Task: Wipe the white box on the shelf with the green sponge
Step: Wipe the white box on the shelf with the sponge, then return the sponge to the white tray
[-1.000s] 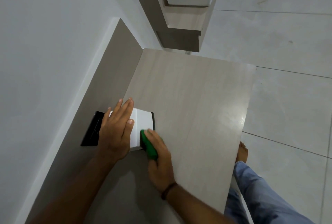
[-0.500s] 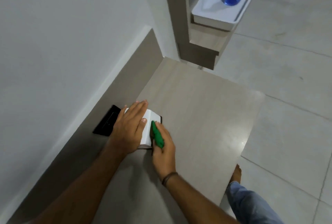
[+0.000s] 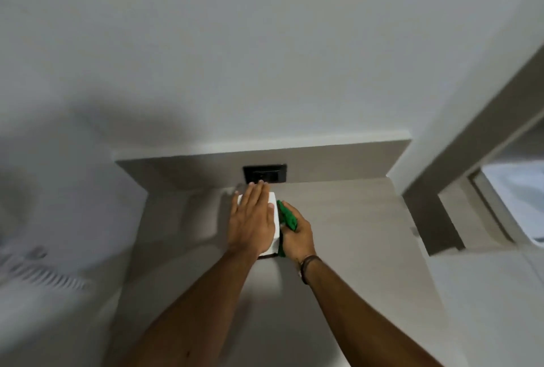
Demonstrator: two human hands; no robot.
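Head view looks down on a pale wood-grain shelf [image 3: 338,219] set against a white wall [image 3: 265,57]. The white box [image 3: 274,204] sits near the back of the shelf, just in front of a black socket plate [image 3: 264,173] in the low upstand. The left hand [image 3: 252,224] lies flat and open on top of the box, fingers together, most likely to pin it so it cannot slide while it is rubbed. The right hand [image 3: 297,237] is closed around the green sponge [image 3: 287,219] and presses it against the box's right side (the face being wiped now, I judge). At right, a grey frame and something white are too blurred to name.
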